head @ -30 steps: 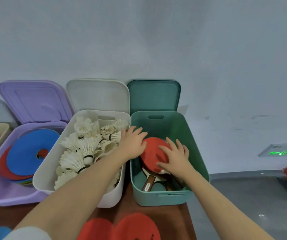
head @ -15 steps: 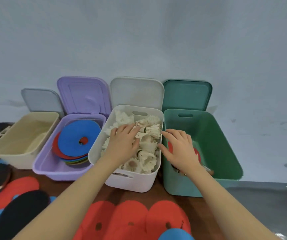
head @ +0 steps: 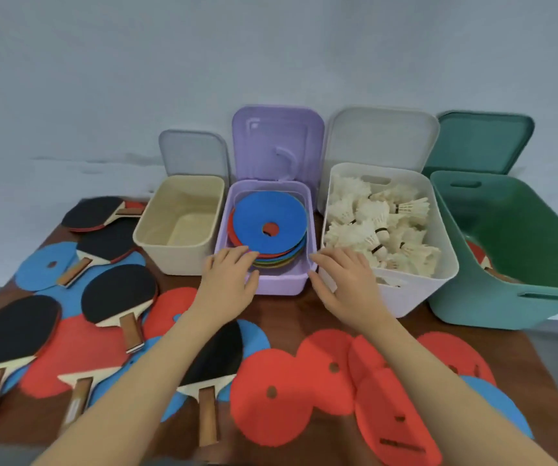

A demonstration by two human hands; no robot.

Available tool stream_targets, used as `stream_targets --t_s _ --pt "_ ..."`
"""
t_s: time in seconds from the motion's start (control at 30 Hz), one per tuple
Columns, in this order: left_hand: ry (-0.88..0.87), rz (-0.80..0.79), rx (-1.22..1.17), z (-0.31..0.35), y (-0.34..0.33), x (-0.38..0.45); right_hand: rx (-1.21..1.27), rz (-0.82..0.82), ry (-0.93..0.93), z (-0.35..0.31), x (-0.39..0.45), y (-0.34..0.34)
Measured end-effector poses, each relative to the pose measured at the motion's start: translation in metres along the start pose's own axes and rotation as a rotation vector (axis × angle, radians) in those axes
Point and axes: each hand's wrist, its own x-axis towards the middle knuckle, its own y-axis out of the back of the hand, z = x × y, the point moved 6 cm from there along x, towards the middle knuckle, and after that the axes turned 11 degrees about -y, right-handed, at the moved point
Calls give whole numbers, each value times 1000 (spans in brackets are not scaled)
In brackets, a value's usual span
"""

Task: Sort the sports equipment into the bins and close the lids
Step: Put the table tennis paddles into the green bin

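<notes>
Both hands are hovering at the near edge of the purple plastic bin, holding nothing. The left hand is sitting at its near-left corner with fingers spread and relaxed, tips just over the rim by the stack of flat foam discs, blue one on top. The right hand is lying between the purple bin and the white plastic bin, fingers loose and open. White feather shuttlecocks are filling the white bin. The cream plastic bin is standing left of the purple one. The green plastic bin is standing far right, a red paddle partly showing inside. All four lids are standing open against the wall. On the brown wooden desk, black-faced table tennis paddles are lying on the near left over loose blue and red discs; more red discs are lying on the near right.
</notes>
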Motion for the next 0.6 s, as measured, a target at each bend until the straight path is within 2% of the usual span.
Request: stream_targets --t_s 0.13,0.3,0.37,0.5,0.6 --pt "134 -97 11 -50 -13 -58 46 -170 -31 -44 -20 -49" --pt "352 -339 49 -92 -51 -126 -61 -655 -163 -68 -62 -126" --pt "415 -443 43 -102 -62 -148 -96 -774 -203 -72 -80 -149" --pt "468 -602 37 -120 -78 -180 -147 -871 -230 -86 -109 -180" --pt "460 -599 5 -124 -85 -192 -110 -794 -219 -98 -123 -191"
